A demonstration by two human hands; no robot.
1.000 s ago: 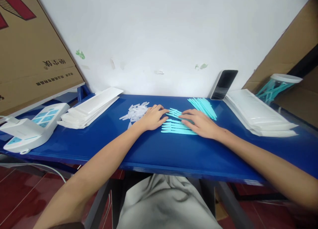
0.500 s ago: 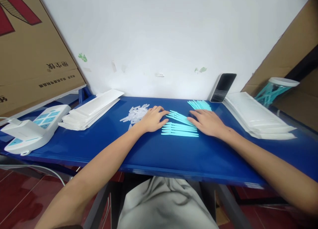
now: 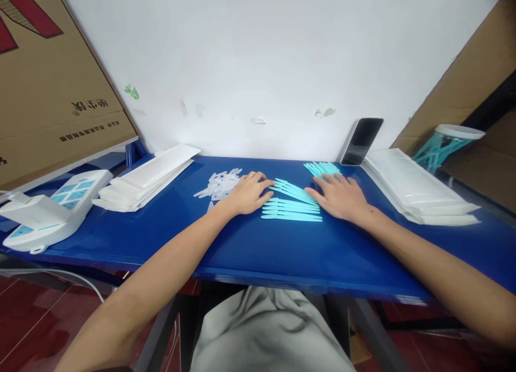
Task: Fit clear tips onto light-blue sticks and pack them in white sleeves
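Several slim turquoise plastic sticks (image 3: 292,209), shaped like eyebrow-razor handles, lie side by side on the blue table, the upper ones slanted. My left hand (image 3: 250,193) rests palm down at their left ends, thumb and fingers apart, fingertips touching or close to them. At the right ends is my right hand (image 3: 342,197), flat with spread fingers and its thumb by the slanted sticks. Its fingertips reach the front of a second bunch of turquoise sticks (image 3: 318,169) farther back. Left of my left hand lies a pile of small translucent white plastic pieces (image 3: 221,185).
Stacks of white packets lie at left (image 3: 147,178) and right (image 3: 419,186). A phone (image 3: 363,141) leans against the wall. A power strip (image 3: 76,205) with a white charger is at far left. Cardboard (image 3: 60,87) stands along the left; a white-lidded container (image 3: 445,146) of turquoise sticks sits at right.
My right hand has shifted slightly, its fingers spreading and reaching a bit farther toward the back bunch. The left hand stays in place. The view has shifted a little.
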